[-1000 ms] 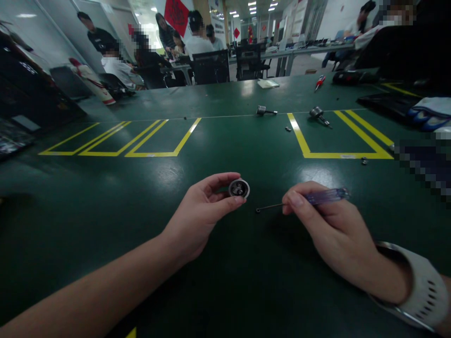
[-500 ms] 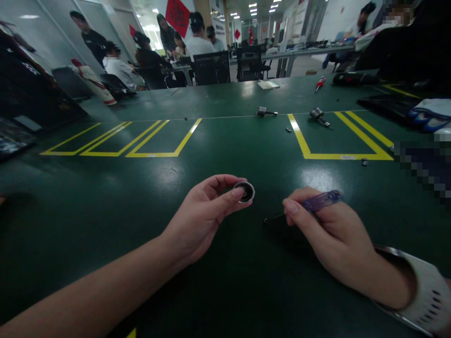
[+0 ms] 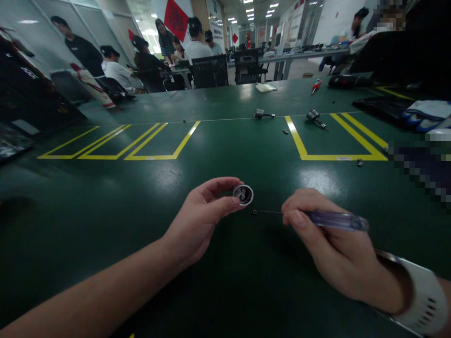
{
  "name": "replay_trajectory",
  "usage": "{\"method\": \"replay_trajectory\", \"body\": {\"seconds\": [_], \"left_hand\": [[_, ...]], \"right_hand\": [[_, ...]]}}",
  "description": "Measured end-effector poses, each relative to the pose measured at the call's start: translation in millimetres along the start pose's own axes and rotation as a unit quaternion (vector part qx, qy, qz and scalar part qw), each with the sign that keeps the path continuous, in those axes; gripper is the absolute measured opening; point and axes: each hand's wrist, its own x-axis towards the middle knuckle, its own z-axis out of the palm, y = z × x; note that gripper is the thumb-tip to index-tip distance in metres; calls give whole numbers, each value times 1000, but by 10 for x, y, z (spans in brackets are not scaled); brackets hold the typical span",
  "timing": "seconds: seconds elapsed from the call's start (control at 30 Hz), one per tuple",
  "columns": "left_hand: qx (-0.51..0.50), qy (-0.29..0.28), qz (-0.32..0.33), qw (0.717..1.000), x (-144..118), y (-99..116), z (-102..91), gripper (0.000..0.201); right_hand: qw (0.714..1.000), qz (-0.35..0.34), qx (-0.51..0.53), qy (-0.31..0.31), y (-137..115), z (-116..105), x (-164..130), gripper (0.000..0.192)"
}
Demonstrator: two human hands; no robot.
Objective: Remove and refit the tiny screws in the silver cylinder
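Note:
My left hand [image 3: 199, 220] grips a round metal gear housing [image 3: 249, 195] between thumb and fingers. Its open end faces me, and small gears show inside. My right hand [image 3: 327, 249] is closed around a screwdriver [image 3: 333, 220] with a translucent purple handle. The thin shaft points left. At its tip sits a small dark ring-like part [image 3: 254, 212], just below and right of the housing and apart from it. Whether that part is a gear I cannot make out.
On the green table [image 3: 225, 150], two metal shafted parts [image 3: 260, 113] [image 3: 313, 115] lie farther back. Small metal pieces [image 3: 285, 132] [image 3: 360, 163] rest near the yellow tape [image 3: 338, 157]. A red screwdriver [image 3: 316, 86] lies behind. Gloves [image 3: 428, 115] are at right. People sit beyond.
The screwdriver has swung level and its tip has moved left and up, nearer the housing. My left thumb has shifted off the housing's opening, uncovering the gears inside.

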Motion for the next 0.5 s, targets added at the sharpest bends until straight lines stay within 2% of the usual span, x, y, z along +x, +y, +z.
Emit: {"method": "replay_trajectory", "body": {"seconds": [0.1, 0.17, 0.4, 0.5], "left_hand": [[0, 16, -1, 1000, -3, 20, 23, 35], [0, 17, -1, 1000, -5, 30, 35, 35], [-18, 16, 4, 1000, -5, 23, 46, 32], [-22, 7, 2, 1000, -9, 27, 47, 29]], "right_hand": [[997, 76, -26, 8, 17, 18, 41, 16], [994, 100, -32, 9, 33, 28, 60, 18], [992, 125, -16, -28, 44, 36, 99, 23], [993, 117, -24, -18, 17, 6, 97, 27]]}}
